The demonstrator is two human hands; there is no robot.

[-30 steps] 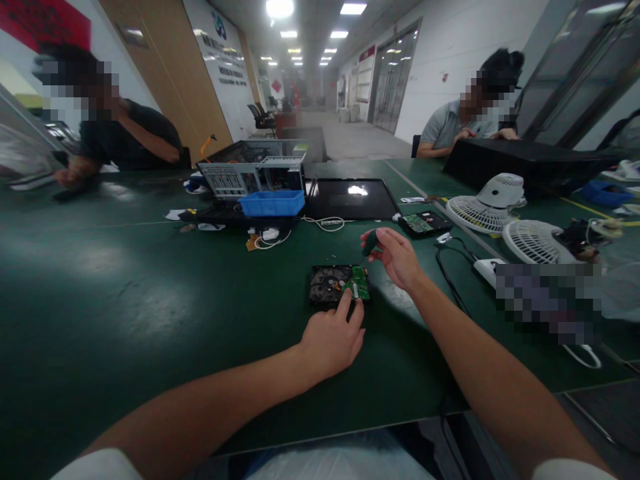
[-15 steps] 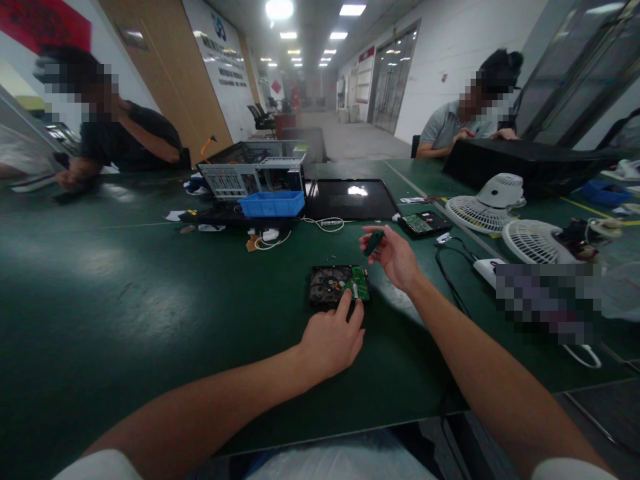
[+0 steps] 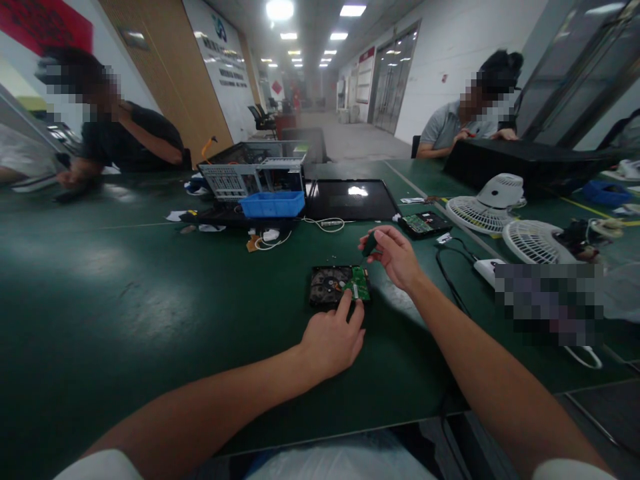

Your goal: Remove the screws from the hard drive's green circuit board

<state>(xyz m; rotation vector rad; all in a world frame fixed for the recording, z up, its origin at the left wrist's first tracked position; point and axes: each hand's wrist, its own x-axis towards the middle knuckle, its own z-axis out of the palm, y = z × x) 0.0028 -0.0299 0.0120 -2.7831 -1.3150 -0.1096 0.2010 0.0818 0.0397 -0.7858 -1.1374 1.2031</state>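
A black hard drive (image 3: 330,285) with a green circuit board (image 3: 359,285) lies on the green table (image 3: 125,293) in front of me. My left hand (image 3: 333,340) rests at its near edge, fingertips pressing on the drive by the circuit board. My right hand (image 3: 396,255) hovers just above and right of the drive, fingers closed round a small dark screwdriver handle (image 3: 369,244).
An open computer case (image 3: 253,175) with a blue bin (image 3: 273,203) stands further back, beside a black panel (image 3: 351,198) and a second drive (image 3: 425,222). Two white fans (image 3: 493,203) and a cable (image 3: 453,280) lie to the right. Other people sit at far left and right.
My right hand has turned the dark handle between its fingers, tilting it up and back again, staying above the drive. The left hand has not moved.
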